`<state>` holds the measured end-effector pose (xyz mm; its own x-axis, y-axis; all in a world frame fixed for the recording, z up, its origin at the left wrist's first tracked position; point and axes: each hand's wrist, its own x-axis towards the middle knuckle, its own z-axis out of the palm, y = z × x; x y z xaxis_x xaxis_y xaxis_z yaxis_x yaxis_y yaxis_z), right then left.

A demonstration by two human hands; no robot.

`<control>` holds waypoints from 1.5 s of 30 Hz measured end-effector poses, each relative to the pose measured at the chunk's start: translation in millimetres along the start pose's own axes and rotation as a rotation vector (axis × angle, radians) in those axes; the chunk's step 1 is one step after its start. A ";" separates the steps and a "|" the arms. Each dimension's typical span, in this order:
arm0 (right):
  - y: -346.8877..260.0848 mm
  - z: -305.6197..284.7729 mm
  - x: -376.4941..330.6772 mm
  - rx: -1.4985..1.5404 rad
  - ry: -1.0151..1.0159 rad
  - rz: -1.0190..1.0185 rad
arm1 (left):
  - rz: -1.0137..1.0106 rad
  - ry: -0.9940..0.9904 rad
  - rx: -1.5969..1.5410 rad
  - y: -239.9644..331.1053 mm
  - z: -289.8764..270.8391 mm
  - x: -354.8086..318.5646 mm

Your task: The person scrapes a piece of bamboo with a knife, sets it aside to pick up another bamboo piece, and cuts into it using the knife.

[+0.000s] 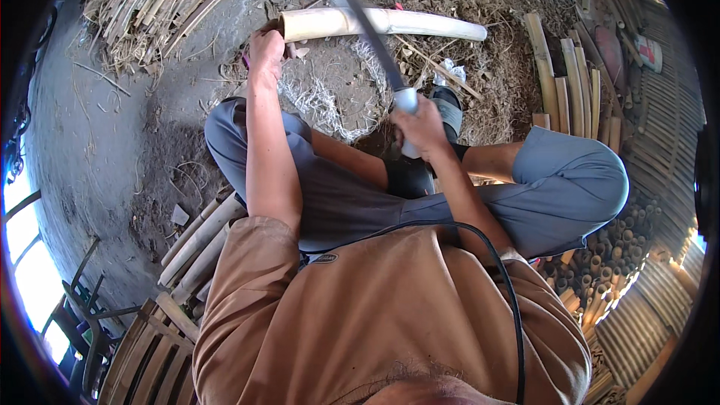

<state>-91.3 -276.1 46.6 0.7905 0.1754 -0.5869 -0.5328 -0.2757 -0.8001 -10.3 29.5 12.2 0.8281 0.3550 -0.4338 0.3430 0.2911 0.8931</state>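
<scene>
A thick, pale bamboo pole [330,23] lies crosswise in front of me, its cut end toward the left. My left hand [267,51] grips that left end, with the fingertips partly hidden behind it. In my right hand [423,126] is a machete [381,51], held by its light grey handle. Its long dark blade points up and to the left and crosses over the middle of the pole. The blade tip is blurred. I cannot tell whether the blade touches the bamboo.
Split bamboo strips [161,7] are heaped at the far left. Upright bamboo pieces [574,86] stand at the right, near a pile of short bamboo tubes [607,255]. Whitish shavings [322,101] litter the ground before my crossed legs. More poles [202,240] lie by my left side.
</scene>
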 end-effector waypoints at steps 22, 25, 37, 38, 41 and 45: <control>4.5 3.8 -9.4 0.249 -0.033 0.051 | 0.067 -0.068 -0.016 -2.4 4.7 8.0; -6.0 16.9 -11.9 0.000 -0.174 -0.046 | 0.031 -0.022 0.010 -4.9 -0.2 3.3; 6.8 13.8 -10.8 0.150 -0.016 0.023 | 0.086 -0.061 0.082 -3.6 -5.4 10.4; -2.5 19.4 -13.4 0.071 -0.109 -0.020 | 0.086 -0.060 0.105 -1.3 -7.3 9.6; -0.2 9.4 -5.3 -0.009 -0.050 -0.043 | 0.062 -0.063 0.068 -3.3 -3.8 0.4; 14.9 -14.4 12.0 0.282 0.289 0.069 | 0.071 -0.078 0.011 0.6 -0.6 1.2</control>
<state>-85.4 -291.7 29.4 0.7807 -0.1180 -0.6136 -0.6180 -0.0006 -0.7862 -9.3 30.7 12.2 0.8825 0.3036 -0.3592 0.2868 0.2582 0.9226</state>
